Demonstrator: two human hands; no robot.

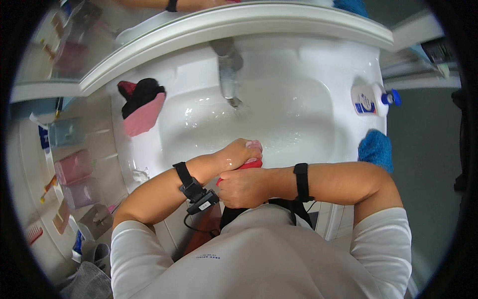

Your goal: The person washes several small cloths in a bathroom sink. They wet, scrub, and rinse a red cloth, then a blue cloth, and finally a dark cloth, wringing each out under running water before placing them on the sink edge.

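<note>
A piece of red cloth (252, 164) is bunched between my two hands over the front rim of the white washbasin (338, 149). My left hand (239, 154) grips its far part, with wet skin and what looks like suds on the fingers. Closer to my body, my right hand (244, 187) is closed around the near part. Much of the cloth is hidden by my fingers. Beyond my hands, a metal tap (228, 80) runs into the basin, where cloudy water (276, 112) stands.
Folded pink and black fabric (143, 108) lies on the left ledge. A pump bottle (368, 99) and a blue terry cloth (376, 151) are at the right edge. A mirror frame (239, 22) overhangs the back. Wall-mounted cups (74, 167) line the left side.
</note>
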